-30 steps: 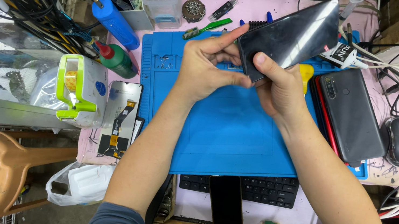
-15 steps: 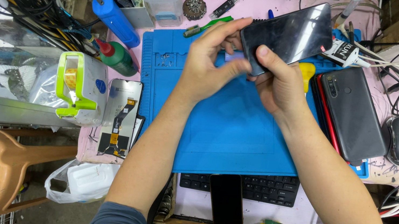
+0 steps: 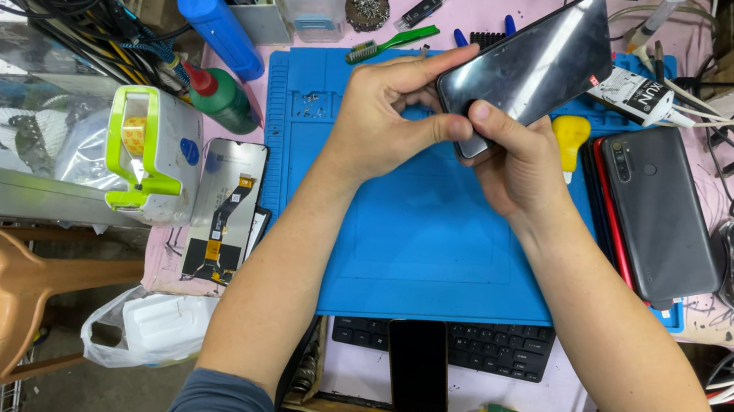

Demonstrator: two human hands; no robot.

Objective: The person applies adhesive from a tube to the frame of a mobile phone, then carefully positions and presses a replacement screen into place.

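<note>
two hands pinch the dark phone's lower end.

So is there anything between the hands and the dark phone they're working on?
Nothing visible. Both hands already grip the dark phone directly at its lower end: the left hand from the left, the right hand from below. It is held tilted above the blue mat, apart from the other items.

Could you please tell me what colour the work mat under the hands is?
The mat is blue, plainest in the head view.
</note>
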